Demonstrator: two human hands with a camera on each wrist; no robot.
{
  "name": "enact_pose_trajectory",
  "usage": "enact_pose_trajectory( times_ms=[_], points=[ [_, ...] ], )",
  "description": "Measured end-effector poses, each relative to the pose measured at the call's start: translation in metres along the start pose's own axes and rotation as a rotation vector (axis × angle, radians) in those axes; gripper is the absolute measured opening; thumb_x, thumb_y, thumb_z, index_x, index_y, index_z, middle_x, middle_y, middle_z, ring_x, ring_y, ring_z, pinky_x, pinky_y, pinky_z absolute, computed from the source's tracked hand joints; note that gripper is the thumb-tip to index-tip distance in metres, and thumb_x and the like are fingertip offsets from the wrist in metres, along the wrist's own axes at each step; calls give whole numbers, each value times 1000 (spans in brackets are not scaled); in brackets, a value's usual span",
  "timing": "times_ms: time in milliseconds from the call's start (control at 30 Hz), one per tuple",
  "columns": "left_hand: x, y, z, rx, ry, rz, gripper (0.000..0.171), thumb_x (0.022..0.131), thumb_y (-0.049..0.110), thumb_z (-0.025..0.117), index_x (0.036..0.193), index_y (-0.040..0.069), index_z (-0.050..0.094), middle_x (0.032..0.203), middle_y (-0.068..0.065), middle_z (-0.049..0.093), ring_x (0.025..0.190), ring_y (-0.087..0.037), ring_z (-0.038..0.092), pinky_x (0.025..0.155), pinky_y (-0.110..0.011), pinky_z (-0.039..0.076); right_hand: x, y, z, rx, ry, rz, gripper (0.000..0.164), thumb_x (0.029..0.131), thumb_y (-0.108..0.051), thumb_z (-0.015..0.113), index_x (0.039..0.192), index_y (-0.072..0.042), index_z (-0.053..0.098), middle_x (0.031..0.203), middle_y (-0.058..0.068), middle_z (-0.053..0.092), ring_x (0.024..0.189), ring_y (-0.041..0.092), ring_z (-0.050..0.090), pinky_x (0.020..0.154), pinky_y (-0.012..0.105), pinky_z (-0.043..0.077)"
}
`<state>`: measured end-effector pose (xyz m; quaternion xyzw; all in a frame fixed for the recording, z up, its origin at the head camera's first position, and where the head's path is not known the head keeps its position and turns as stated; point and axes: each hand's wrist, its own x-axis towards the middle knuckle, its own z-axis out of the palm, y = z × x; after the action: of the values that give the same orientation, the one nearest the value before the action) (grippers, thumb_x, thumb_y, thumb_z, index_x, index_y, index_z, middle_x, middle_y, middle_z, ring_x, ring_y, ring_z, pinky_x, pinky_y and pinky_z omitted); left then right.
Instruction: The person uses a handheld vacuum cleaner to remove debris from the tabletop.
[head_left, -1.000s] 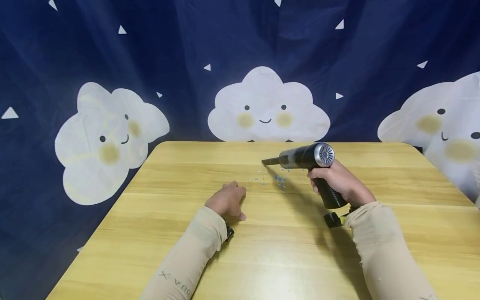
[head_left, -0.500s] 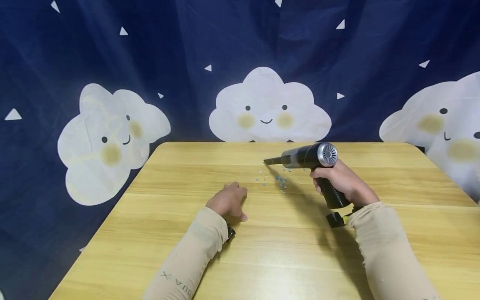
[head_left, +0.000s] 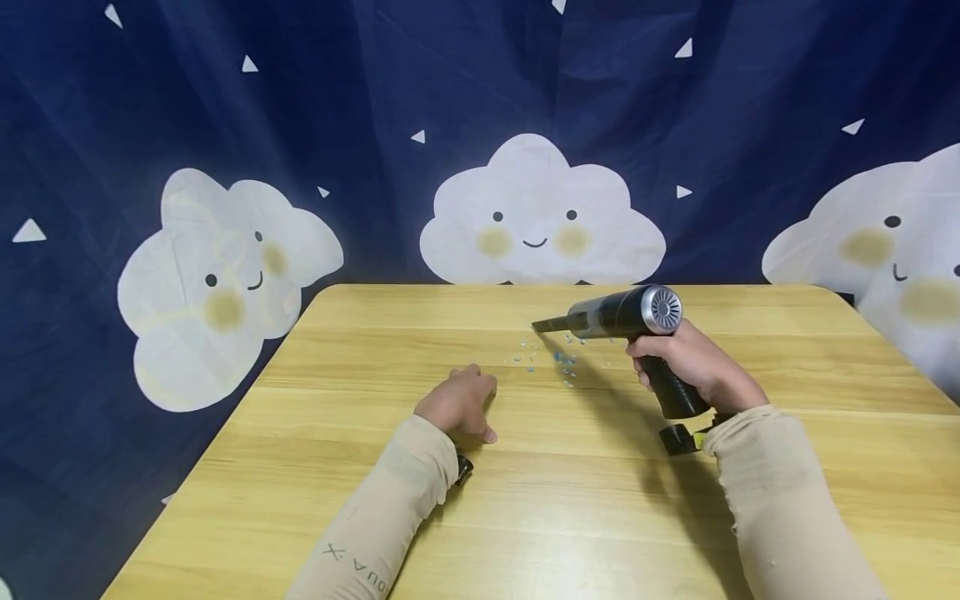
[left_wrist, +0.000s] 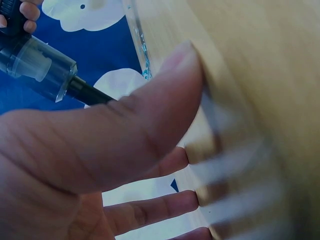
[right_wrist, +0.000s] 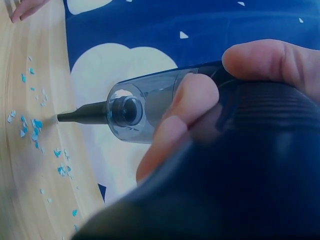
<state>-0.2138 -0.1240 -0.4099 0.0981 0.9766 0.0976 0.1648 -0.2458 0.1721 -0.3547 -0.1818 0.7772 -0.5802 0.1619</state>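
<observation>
My right hand [head_left: 690, 362] grips the handle of a black handheld vacuum cleaner [head_left: 615, 312]. The vacuum has a silver vented end, a clear dust chamber [right_wrist: 150, 107] and a narrow dark nozzle [right_wrist: 85, 114] pointing left. Small blue and pale scraps [head_left: 564, 358] lie scattered on the wooden table around and in front of the nozzle tip. To the left of the scraps, my left hand [head_left: 459, 402] rests with its fingertips at the tabletop, holding nothing. In the left wrist view its thumb [left_wrist: 165, 95] and spread fingers show, with the vacuum beyond them.
The wooden table [head_left: 360, 333] has rounded far corners. Behind it hangs a dark blue curtain [head_left: 360, 100] printed with smiling white clouds and small triangles. The vacuum and right arm cast a long shadow across the tabletop.
The right hand and vacuum have edged slightly to the right, and the whole head view has drifted a little the same way. The left hand keeps its place on the table.
</observation>
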Motion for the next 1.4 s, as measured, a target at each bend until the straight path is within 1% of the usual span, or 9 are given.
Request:
enact_pose_trajectory(
  times_ms=[133, 367, 700, 900, 1133, 1333, 1400],
  points=[
    [0, 0, 2, 2, 1, 5, 58, 66, 32, 85, 113, 12, 58, 114, -7, 49, 100, -25, 45, 79, -39, 51, -1, 1, 0, -10, -8, -6, 37, 86, -1, 52, 120, 6, 39, 66, 10, 52, 52, 19, 52, 50, 33, 49],
    [-2, -1, 4, 18, 14, 19, 56, 64, 31, 87, 108, 11, 59, 108, -7, 50, 97, -25, 47, 80, -39, 51, -2, 4, 0, 25, -11, 11, 36, 85, 0, 52, 118, 7, 39, 65, 8, 52, 52, 16, 53, 50, 31, 48],
    [-3, -1, 8, 0, 2, 11, 57, 64, 31, 87, 110, 11, 59, 109, -7, 49, 98, -25, 47, 80, -39, 51, -2, 7, 0, 23, -19, 22, 36, 85, -1, 52, 119, 7, 39, 65, 8, 52, 52, 17, 52, 50, 31, 48],
    [-2, -3, 10, 9, -14, 1, 61, 66, 32, 86, 115, 11, 58, 112, -7, 49, 101, -25, 46, 81, -38, 51, -2, 8, 2, 43, -15, 31, 38, 85, 1, 51, 120, 6, 38, 66, 10, 52, 52, 17, 52, 50, 31, 48],
    [-2, -1, 8, 14, -24, -4, 62, 67, 32, 85, 118, 11, 57, 115, -8, 49, 104, -26, 46, 81, -39, 51, -6, 4, 3, 46, -6, 27, 36, 86, 1, 52, 119, 6, 38, 65, 9, 52, 51, 17, 52, 49, 31, 48],
    [1, 1, 1, 3, -21, -2, 58, 69, 31, 84, 116, 12, 57, 113, -6, 48, 101, -25, 45, 77, -38, 51, -6, -3, -1, 25, 2, 21, 39, 87, -1, 53, 122, 4, 37, 66, 9, 53, 52, 18, 53, 49, 31, 48],
    [2, 1, -1, 2, -17, -7, 59, 68, 31, 84, 117, 12, 57, 114, -6, 48, 101, -25, 45, 78, -38, 51, -5, -5, -2, 21, -1, 11, 39, 87, -1, 53, 122, 3, 37, 66, 9, 53, 52, 17, 53, 49, 31, 48]
  ],
)
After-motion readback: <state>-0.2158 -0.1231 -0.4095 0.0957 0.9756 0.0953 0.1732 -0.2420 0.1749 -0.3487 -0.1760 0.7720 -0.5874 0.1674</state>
